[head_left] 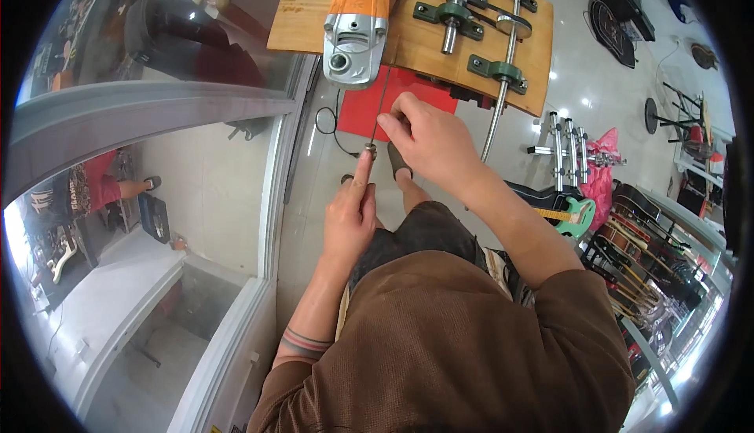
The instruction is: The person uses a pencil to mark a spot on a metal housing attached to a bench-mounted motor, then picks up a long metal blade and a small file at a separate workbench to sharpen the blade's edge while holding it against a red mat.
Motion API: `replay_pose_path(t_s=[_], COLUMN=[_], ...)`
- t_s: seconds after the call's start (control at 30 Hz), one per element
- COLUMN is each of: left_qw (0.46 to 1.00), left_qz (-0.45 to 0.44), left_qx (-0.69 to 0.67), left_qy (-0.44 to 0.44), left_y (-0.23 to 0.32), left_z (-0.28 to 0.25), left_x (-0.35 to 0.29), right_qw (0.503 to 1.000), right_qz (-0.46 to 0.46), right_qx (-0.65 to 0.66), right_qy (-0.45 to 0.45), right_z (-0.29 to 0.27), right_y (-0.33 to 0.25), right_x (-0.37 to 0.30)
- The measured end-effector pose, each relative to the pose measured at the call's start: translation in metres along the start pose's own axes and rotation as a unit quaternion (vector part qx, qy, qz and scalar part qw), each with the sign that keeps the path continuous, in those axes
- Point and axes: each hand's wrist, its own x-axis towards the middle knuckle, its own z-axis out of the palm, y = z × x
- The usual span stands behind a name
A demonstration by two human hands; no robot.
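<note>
A thin dark metal rod (382,102) stands between my hands, its far end reaching the front edge of the wooden board. My left hand (349,221) is closed at its near end, index finger stretched along it to a small metal collar (371,150). What lies inside the curled fingers is hidden. My right hand (436,138) pinches at the rod's side with thumb and index finger. Just beyond, an orange and silver angle grinder (355,36) lies on the wooden board (440,52).
On the board, green pillow-block bearings (493,68) carry steel shafts (496,115), one jutting past the edge. Below is a red panel (424,91). A glass door frame (275,190) borders my left. At right are a green guitar (577,215) and metal rails (561,150).
</note>
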Motion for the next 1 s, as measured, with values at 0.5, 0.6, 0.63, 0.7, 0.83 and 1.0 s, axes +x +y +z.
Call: replay_pose_path(t_s=[0.5, 0.6, 0.63, 0.7, 0.83, 1.0], left_qw=[0.999, 0.999, 0.999, 0.999, 0.999, 0.999], left_qz=[0.036, 0.033, 0.032, 0.030, 0.013, 0.038], left_qx=[-0.010, -0.007, -0.007, -0.013, -0.027, -0.023], left_qy=[0.037, 0.038, 0.036, 0.033, 0.027, 0.030], left_y=[-0.008, -0.009, -0.009, -0.008, 0.008, -0.003], left_z=[0.011, 0.013, 0.013, 0.013, 0.014, 0.022], left_x=[-0.002, -0.005, -0.005, -0.005, 0.029, 0.028], right_qw=[0.999, 0.999, 1.000, 0.999, 0.951, 0.910], right_qz=[-0.028, -0.042, -0.018, 0.005, -0.081, -0.065], right_qx=[-0.015, -0.020, -0.010, -0.002, -0.224, -0.338], right_qy=[-0.012, -0.003, -0.022, -0.039, 0.195, 0.232], right_z=[0.014, 0.012, 0.006, -0.010, -0.046, -0.054], right_y=[0.006, 0.006, 0.004, 0.008, 0.049, 0.100], right_x=[0.007, 0.006, 0.005, 0.006, 0.011, 0.009])
